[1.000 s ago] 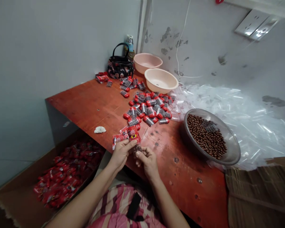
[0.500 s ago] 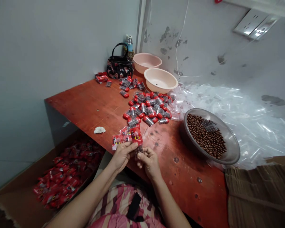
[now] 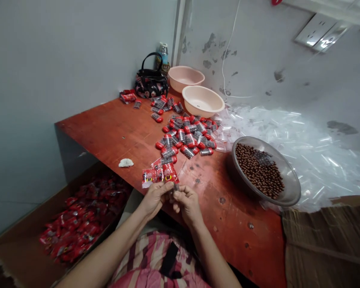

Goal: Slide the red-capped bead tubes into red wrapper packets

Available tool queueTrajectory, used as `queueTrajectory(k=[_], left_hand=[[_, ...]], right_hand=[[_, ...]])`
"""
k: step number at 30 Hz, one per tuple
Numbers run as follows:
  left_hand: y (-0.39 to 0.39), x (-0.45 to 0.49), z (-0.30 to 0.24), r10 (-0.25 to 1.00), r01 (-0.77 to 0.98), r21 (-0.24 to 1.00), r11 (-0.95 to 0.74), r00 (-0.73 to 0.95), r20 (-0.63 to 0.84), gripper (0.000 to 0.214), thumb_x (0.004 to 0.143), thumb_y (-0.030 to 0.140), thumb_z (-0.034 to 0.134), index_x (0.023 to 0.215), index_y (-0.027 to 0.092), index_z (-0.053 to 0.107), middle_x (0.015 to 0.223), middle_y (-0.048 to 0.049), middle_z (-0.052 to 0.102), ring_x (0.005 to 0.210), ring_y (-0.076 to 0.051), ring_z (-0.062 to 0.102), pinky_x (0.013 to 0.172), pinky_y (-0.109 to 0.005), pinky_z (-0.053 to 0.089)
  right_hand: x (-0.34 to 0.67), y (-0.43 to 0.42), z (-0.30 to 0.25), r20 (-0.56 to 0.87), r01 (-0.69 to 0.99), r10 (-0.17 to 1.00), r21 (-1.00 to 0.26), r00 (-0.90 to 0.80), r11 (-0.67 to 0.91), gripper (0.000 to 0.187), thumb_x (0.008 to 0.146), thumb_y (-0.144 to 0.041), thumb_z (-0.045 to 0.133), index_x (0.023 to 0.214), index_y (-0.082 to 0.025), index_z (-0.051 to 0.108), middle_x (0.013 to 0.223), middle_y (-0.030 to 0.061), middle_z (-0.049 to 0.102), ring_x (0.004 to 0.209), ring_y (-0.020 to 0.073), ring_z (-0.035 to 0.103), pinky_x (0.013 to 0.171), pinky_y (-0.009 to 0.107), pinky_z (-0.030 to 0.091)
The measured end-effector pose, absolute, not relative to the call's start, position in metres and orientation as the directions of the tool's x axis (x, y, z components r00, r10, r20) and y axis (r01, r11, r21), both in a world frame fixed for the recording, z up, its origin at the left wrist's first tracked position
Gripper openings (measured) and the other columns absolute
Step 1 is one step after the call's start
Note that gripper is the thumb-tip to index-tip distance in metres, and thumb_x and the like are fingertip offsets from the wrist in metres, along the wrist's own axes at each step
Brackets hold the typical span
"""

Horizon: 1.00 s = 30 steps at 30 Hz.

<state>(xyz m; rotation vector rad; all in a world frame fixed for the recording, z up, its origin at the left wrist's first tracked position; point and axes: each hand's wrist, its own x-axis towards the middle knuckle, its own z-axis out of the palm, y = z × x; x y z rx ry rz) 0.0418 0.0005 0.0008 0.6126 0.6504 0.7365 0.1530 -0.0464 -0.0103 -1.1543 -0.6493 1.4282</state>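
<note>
The desk (image 3: 108, 132) is a worn red-brown board pushed into the corner of the room. Along its right side and far right corner lies a wide heap of clear plastic sleeves (image 3: 303, 136). On the floor off the left edge stands a cardboard box (image 3: 6, 250) with red sachets (image 3: 75, 228) in it. A flattened sheet of cardboard (image 3: 327, 240) covers the near right corner.

Toward the right edge, touching the clear heap, sits a metal bowl (image 3: 291, 192) full of small brown balls (image 3: 259, 170). Two pink basins are in the far corner, one (image 3: 202, 100) in front of the other (image 3: 186, 77). A black handbag (image 3: 151, 84) stands just to their left against the wall, with a bottle (image 3: 163, 52) behind it. In the middle of the desk there is a loose pile of small red-capped tubes (image 3: 187, 136), trailing back toward the handbag. A white scrap (image 3: 126, 163) lies alone near the left part of the front edge.

At the front edge, both hands are raised just above the wood and are close together. The left hand (image 3: 153, 199) is closed, thumb against fingers, on a small fan of red packets (image 3: 159, 175) that stands up from it. The right hand (image 3: 189, 205) is curled, and its fingertips pinch the lower end of the rightmost packet, meeting the left thumb there. Something dark shows in that pinch, too small to make out.
</note>
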Motion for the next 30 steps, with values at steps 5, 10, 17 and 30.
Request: queueTrajectory(k=[5,10,17,30], left_hand=[[0.001,0.031,0.001,0.772,-0.415,0.698,0.584,0.549,-0.320,0.020,0.073,0.028,0.058,0.065,0.010,0.060,0.058,-0.0043,0.059,0.049,-0.014,0.053,0.048,-0.029,0.045],[-0.009,0.032,0.000,0.781,-0.456,0.664,0.593,0.527,-0.335,0.018,0.073,0.025,0.060,0.066,0.008,0.062,0.059,-0.0041,0.059,0.052,-0.012,0.053,0.052,-0.026,0.045],[-0.024,0.005,-0.001,0.844,-0.574,0.618,0.537,0.377,-0.382,0.020,0.072,0.028,0.060,0.075,0.009,0.066,0.075,-0.0082,0.066,0.071,-0.016,0.060,0.069,-0.028,0.048],[0.013,0.002,-0.017,0.932,0.474,0.804,-0.359,0.232,0.279,0.044,0.066,0.032,0.065,0.109,0.026,0.058,0.129,-0.0059,0.044,0.127,-0.030,0.020,0.103,-0.049,0.007]], right_hand=[[0.152,-0.049,-0.006,-0.262,-0.428,0.961,-0.881,0.085,-0.202,0.020,0.070,-0.024,0.065,0.085,-0.015,0.056,0.063,0.0009,0.064,0.046,0.0082,0.056,0.043,0.017,0.044],[0.153,-0.048,-0.001,-0.261,-0.381,0.959,-0.902,0.107,-0.202,0.016,0.070,-0.026,0.064,0.079,-0.015,0.056,0.064,0.0011,0.065,0.051,0.0101,0.060,0.049,0.019,0.049],[0.136,-0.036,0.000,-0.269,-0.346,0.961,-0.910,0.070,-0.229,0.019,0.066,-0.025,0.067,0.072,-0.016,0.052,0.051,-0.0035,0.060,0.041,0.0089,0.056,0.042,0.017,0.044],[0.153,-0.037,0.000,-0.184,-0.144,0.973,-0.976,0.142,-0.164,0.018,0.078,-0.033,0.053,0.073,-0.016,0.055,0.063,-0.0002,0.061,0.045,0.0069,0.052,0.042,0.017,0.039]])
